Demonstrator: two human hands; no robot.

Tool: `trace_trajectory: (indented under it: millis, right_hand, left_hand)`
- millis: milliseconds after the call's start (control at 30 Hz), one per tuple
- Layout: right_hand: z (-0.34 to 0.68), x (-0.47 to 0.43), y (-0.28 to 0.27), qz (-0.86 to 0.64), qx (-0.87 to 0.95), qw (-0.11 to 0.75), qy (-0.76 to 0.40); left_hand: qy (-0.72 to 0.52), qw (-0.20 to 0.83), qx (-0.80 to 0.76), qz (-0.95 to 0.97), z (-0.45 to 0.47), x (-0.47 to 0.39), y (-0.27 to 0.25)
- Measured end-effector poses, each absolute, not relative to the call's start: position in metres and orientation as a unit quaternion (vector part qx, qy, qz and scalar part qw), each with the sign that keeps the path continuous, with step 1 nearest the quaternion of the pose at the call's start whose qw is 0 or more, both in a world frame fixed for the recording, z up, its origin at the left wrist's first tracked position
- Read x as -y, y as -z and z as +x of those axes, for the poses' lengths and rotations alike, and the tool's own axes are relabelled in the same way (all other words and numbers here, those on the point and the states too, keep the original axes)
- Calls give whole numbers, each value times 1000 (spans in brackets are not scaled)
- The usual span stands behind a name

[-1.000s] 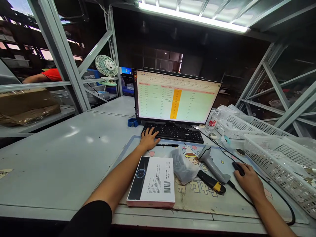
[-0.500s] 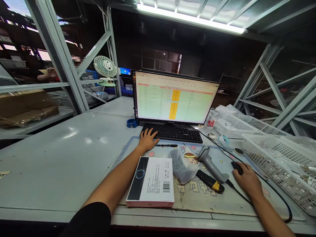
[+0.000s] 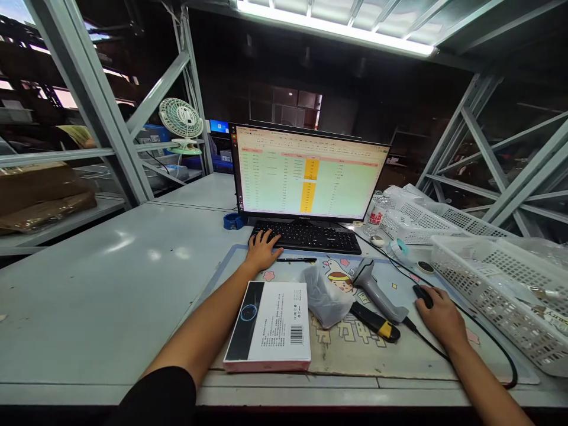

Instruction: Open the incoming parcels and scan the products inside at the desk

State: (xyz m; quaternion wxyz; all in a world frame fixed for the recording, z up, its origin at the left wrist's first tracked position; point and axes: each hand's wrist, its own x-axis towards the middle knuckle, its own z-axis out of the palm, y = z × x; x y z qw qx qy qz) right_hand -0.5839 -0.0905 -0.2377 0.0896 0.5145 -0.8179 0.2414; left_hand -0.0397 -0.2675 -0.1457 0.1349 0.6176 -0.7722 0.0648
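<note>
My left hand rests with spread fingers on the left end of a black keyboard. Under my right hand is a black computer mouse, with the fingers curved over it. Behind the keyboard a monitor displays a spreadsheet with one orange column. Beside my left forearm lies a white and black box with a barcode facing up. A grey barcode scanner lies between the hands, next to a black and yellow utility knife and a translucent plastic bag. A black pen lies below the keyboard.
White perforated baskets line the right side, holding bagged items. Near them are a plastic bottle and a light-blue tape roll. A blue tape roll sits left of the keyboard. A fan is mounted on the metal frame.
The whole view has shifted slightly, with things now a little farther left. On the monitor, a pale gap now breaks the orange column. Both hands keep their places on keyboard and mouse.
</note>
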Motion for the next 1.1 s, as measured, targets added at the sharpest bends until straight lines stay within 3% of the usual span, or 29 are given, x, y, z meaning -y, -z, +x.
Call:
trace_trajectory:
  millis: [1100]
  right_hand:
    - [-581,91,237,510,813,107,-262]
  left_hand:
    - [-62,155,772,613,-39,269,148]
